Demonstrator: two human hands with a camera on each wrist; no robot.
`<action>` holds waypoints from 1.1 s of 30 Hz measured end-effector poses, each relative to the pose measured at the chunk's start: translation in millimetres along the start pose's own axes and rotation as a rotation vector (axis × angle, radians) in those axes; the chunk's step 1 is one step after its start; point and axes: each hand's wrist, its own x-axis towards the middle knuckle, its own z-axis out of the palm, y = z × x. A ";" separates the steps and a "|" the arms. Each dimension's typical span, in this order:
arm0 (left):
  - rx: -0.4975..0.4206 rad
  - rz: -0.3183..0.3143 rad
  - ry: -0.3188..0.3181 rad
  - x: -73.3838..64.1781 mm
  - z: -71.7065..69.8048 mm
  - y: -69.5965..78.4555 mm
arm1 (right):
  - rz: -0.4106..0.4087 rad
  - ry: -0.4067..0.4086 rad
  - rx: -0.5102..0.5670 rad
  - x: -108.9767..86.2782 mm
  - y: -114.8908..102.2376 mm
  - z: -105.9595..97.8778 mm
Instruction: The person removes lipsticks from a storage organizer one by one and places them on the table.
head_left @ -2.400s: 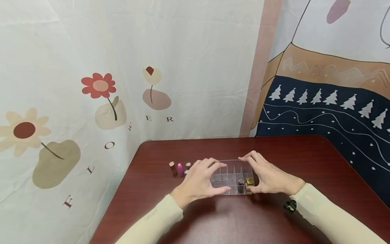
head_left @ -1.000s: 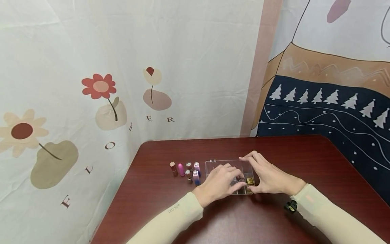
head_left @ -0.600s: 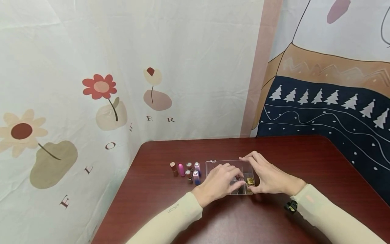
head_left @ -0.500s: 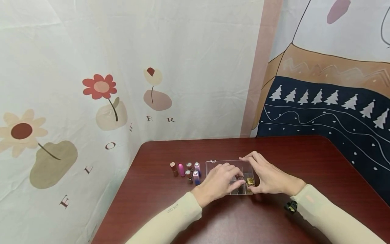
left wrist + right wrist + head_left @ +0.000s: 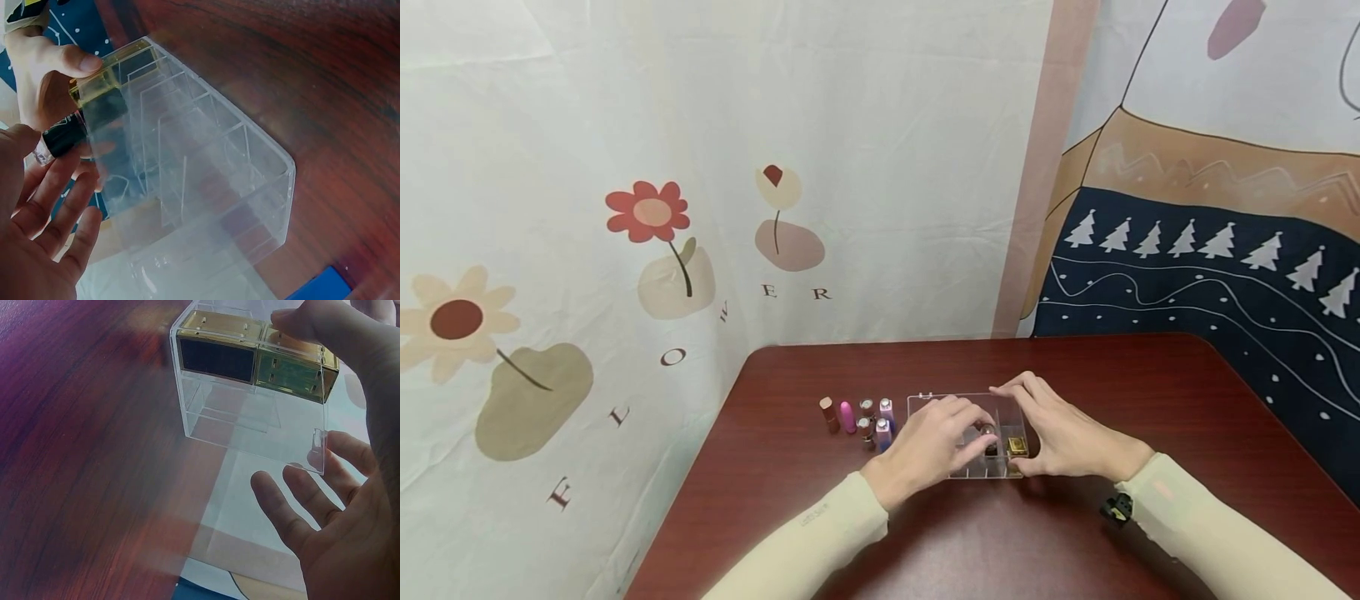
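My left hand (image 5: 928, 437) pinches a black lipstick tube with a clear end (image 5: 64, 133) between thumb and index finger. The tube's lower part stands in a front compartment of a clear acrylic organizer (image 5: 206, 140). The other left fingers spread beside the organizer's open top. At the right end, my right hand (image 5: 1067, 429) grips the organizer, thumb on the near wall and fingers at the far one. A gold lipstick case (image 5: 1017, 447) sits in the end compartment, by the right thumb. Two gold cases, one behind the other, show in the right wrist view.
Left of the organizer stand a brown tube (image 5: 830, 415), a pink bullet-shaped tube (image 5: 847, 417), two dark tubes with silvery tops (image 5: 866, 431) and two pink-and-blue tubes (image 5: 884, 435). All rest on a dark red wooden table (image 5: 1097, 367) with a printed cloth behind it.
My left hand has moved right from the organizer's left end to the black tube, then slightly left, with the tube's top now higher. My right hand has stayed in place.
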 end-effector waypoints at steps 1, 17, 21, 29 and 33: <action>-0.008 0.001 0.001 -0.2 -1.2 -0.3 | 0.000 0.000 0.002 0.0 0.0 -0.1; 0.005 -0.014 0.070 -9.0 -21.1 -7.7 | -0.003 0.008 -0.005 -0.2 -0.4 0.8; 0.009 -0.031 0.064 -10.3 -26.5 -10.3 | 0.001 0.010 -0.005 0.0 0.3 0.6; -0.023 -0.071 0.068 -17.4 -36.3 -15.6 | 0.004 0.003 -0.007 0.5 -1.5 0.2; -0.040 -0.094 0.081 -22.9 -40.0 -19.5 | 0.010 0.004 -0.009 0.5 -2.4 -0.2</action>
